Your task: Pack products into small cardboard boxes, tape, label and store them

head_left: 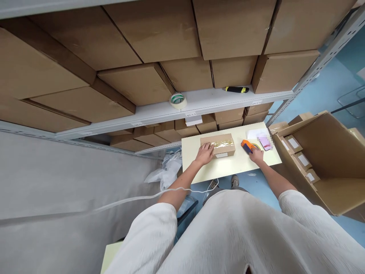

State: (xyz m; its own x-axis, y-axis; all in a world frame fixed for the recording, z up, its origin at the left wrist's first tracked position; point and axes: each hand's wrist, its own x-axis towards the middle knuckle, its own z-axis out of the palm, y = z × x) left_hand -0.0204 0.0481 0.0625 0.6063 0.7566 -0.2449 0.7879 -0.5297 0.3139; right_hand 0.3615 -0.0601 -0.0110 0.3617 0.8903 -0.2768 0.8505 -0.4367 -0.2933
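A small cardboard box lies on the cream table, with shiny clear tape along its top and a white label on its front side. My left hand rests on the box's left front part, its fingers lying over the top near the tape. To the right of the box, my right hand is closed on an orange and dark blue tape dispenser with a yellowish roll. Part of the dispenser is hidden by that hand. Just beyond it are a pink phone-like item and a white sheet or pouch.
Metal shelving full of cardboard boxes stands in front, with a tape roll and a utility knife on its edge. At right, a large open carton holds small labelled boxes. A white cable crosses my left arm.
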